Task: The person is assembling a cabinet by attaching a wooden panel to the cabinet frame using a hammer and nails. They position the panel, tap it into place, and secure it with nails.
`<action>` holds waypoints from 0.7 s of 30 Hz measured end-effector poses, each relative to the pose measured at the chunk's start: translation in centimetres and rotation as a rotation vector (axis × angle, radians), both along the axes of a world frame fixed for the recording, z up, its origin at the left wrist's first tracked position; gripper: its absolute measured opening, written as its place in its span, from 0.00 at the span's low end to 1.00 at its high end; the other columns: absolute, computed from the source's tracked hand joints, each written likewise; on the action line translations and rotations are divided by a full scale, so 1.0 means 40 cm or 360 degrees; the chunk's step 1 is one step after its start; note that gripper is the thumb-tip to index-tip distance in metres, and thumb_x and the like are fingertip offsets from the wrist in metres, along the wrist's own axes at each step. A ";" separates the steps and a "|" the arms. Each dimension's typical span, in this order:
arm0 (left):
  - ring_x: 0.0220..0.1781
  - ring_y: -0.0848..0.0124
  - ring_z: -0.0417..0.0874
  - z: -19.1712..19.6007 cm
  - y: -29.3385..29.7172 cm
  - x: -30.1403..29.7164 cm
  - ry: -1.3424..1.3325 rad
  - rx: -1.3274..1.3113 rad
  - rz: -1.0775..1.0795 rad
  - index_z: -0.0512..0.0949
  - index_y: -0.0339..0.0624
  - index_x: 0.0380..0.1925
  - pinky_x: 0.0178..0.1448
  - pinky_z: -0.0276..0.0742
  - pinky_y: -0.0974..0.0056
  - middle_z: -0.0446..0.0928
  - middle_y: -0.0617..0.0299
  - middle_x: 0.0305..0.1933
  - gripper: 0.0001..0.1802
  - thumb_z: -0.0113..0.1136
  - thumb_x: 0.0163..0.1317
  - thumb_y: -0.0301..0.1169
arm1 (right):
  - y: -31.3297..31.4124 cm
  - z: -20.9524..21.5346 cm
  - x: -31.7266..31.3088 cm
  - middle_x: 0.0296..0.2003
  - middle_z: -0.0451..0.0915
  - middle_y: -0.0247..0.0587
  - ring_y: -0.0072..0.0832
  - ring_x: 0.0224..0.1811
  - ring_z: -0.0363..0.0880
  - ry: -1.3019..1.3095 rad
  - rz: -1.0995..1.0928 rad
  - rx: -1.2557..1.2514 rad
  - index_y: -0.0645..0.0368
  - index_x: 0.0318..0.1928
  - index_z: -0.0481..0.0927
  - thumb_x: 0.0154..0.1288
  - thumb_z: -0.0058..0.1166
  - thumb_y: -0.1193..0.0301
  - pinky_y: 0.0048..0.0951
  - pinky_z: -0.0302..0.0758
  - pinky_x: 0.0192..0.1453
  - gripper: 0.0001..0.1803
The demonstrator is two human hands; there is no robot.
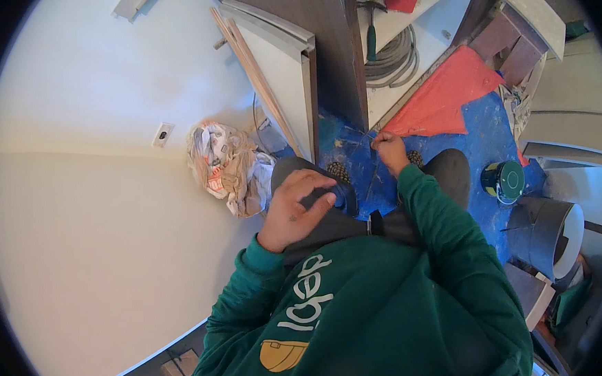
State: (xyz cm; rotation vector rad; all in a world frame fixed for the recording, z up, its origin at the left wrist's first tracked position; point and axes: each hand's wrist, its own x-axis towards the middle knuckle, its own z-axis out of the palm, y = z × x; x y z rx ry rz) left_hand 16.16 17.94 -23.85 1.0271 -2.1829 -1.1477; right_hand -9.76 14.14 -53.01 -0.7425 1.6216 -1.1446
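My left hand [294,210] hovers above my bent left knee, its fingers loosely curved, with a gap between thumb and fingers and nothing in it. Reaching forward between my knees, my right hand [390,149] is closed in a pinch near the lower corner of a dark brown cabinet panel [338,55]. Whatever sits between its fingertips is too small to make out. Below that hand lies a blue floor covering [365,174] with pale marks. A red sheet [428,101] spreads just beyond my right hand.
Inside the cabinet are a hammer [371,35] and a coiled grey hose [403,61]. Wooden strips [256,77] lean on a white panel [277,72] at left. A stuffed plastic bag [227,166] rests by the wall. A green bucket [502,180] stands at right.
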 end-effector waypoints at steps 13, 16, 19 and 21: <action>0.76 0.41 0.61 -0.446 -0.042 0.192 -0.0756 -0.0234 0.0627 0.74 0.44 0.67 0.78 0.58 0.44 0.62 0.42 0.76 0.35 0.69 0.61 0.45 | -0.051 -0.126 0.017 0.25 0.83 0.46 0.31 0.29 0.82 0.0770 0.0198 0.0073 0.62 0.32 0.85 0.55 0.62 0.71 0.35 0.76 0.35 0.07; 0.77 0.42 0.60 -0.453 -0.056 0.192 -0.0804 -0.0233 0.0614 0.73 0.44 0.68 0.78 0.58 0.44 0.61 0.44 0.77 0.36 0.69 0.61 0.44 | -0.074 -0.153 0.026 0.31 0.86 0.55 0.49 0.38 0.86 0.0859 0.0137 0.0200 0.61 0.34 0.86 0.54 0.60 0.68 0.44 0.79 0.45 0.11; 0.77 0.43 0.60 -0.445 -0.060 0.191 -0.0831 -0.0176 0.0651 0.73 0.45 0.68 0.79 0.58 0.44 0.61 0.44 0.77 0.36 0.69 0.60 0.43 | -0.072 -0.159 0.039 0.26 0.84 0.41 0.30 0.29 0.81 0.0573 0.0187 0.0154 0.63 0.27 0.84 0.56 0.61 0.72 0.35 0.75 0.35 0.06; 0.77 0.43 0.60 -0.446 -0.064 0.191 -0.0814 -0.0143 0.0673 0.74 0.45 0.67 0.79 0.58 0.44 0.61 0.44 0.77 0.36 0.69 0.59 0.43 | -0.079 -0.166 0.032 0.26 0.83 0.38 0.28 0.30 0.80 0.0348 0.0134 0.0183 0.61 0.27 0.83 0.59 0.62 0.72 0.33 0.74 0.35 0.06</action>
